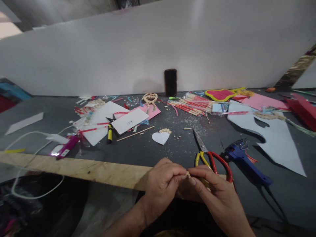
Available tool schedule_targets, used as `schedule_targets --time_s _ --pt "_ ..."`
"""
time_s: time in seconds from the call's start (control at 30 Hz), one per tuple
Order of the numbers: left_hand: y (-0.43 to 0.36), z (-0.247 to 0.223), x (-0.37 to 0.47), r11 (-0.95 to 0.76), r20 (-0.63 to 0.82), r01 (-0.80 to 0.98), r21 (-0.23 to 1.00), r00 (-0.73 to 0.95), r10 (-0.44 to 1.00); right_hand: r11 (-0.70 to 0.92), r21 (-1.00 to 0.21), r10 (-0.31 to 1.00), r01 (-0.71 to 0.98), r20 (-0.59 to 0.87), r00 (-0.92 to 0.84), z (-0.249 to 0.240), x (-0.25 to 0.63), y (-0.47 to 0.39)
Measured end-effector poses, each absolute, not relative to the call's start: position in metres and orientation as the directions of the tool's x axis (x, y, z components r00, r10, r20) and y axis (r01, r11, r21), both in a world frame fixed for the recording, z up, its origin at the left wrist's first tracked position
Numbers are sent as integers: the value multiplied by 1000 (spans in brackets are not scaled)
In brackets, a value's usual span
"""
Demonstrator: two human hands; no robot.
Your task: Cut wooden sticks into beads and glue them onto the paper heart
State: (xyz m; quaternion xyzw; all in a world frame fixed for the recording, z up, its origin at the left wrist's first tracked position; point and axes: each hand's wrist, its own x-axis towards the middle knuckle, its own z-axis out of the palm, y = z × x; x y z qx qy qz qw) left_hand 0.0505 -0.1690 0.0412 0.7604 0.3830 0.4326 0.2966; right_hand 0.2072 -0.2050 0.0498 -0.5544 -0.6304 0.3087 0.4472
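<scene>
My left hand (161,182) and my right hand (217,189) meet at the table's front edge, fingertips closed on a tiny beige piece (188,174) between them. Its exact kind is too small to make out. Beyond them lies a white paper heart (160,138), with a cluster of small beige pieces (165,131) along its upper right lobe. A few loose bits (176,137) lie to the heart's right. Scissors with red and yellow handles (202,148) rest partly open just behind my right hand, which hides part of the handles.
A blue glue gun (247,161) with a black cord lies at right, beside a cut white sheet (278,141). At left are a magenta tool (64,147) with a white cable and a yellow-black cutter (110,133). A phone (171,82) leans on the back wall, near bundled sticks (195,103).
</scene>
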Motion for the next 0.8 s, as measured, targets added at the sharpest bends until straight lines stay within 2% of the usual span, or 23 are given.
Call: schedule_targets --time_s 0.27,0.53,0.67,0.8 --pt "-168 41 51 -576 476 335 746 337 812 215 -872 968 440 250 22 48 207 -207" --pt "-166 41 51 -515 390 388 764 358 849 213 -795 962 569 271 18 43 211 -203" --pt "-152 40 48 -507 331 525 684 396 857 265 -631 913 729 408 22 38 225 -203" --pt "-130 33 49 -587 300 636 501 509 807 231 -381 833 895 553 20 43 249 -205"
